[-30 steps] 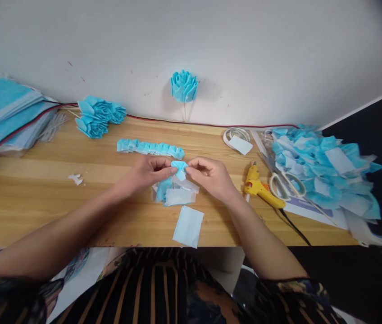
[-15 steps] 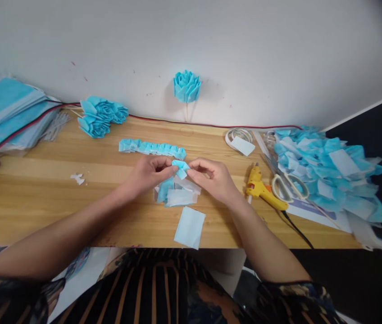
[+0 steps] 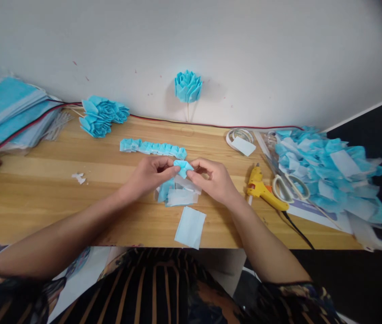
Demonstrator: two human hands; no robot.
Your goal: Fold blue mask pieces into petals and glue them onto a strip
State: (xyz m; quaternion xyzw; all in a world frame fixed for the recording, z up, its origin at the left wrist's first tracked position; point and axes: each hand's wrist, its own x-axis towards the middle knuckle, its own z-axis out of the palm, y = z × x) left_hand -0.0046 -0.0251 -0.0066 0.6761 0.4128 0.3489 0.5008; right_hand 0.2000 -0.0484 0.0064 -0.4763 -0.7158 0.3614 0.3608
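My left hand [image 3: 148, 174] and my right hand [image 3: 213, 178] meet over the middle of the wooden table [image 3: 42, 198], both pinching one small folded blue piece [image 3: 183, 167] between thumb and fingers. Under the hands lie a few loose blue and white squares [image 3: 178, 194]. A larger pale square [image 3: 190, 227] lies nearer me at the table's front edge. A row of folded blue pieces [image 3: 152, 148] lies just beyond my hands.
A yellow glue gun [image 3: 261, 189] and scissors [image 3: 290, 186] lie to the right, beside a heap of blue scraps [image 3: 329, 171] and a tape roll [image 3: 240, 137]. Blue flowers [image 3: 103, 115] lie at back left; one flower [image 3: 187, 86] stands against the wall. Stacked blue sheets [image 3: 5, 112] sit far left.
My fingers have worked the small blue piece slightly, folding it tighter; the hands stay in the same place. The view has drifted a little.
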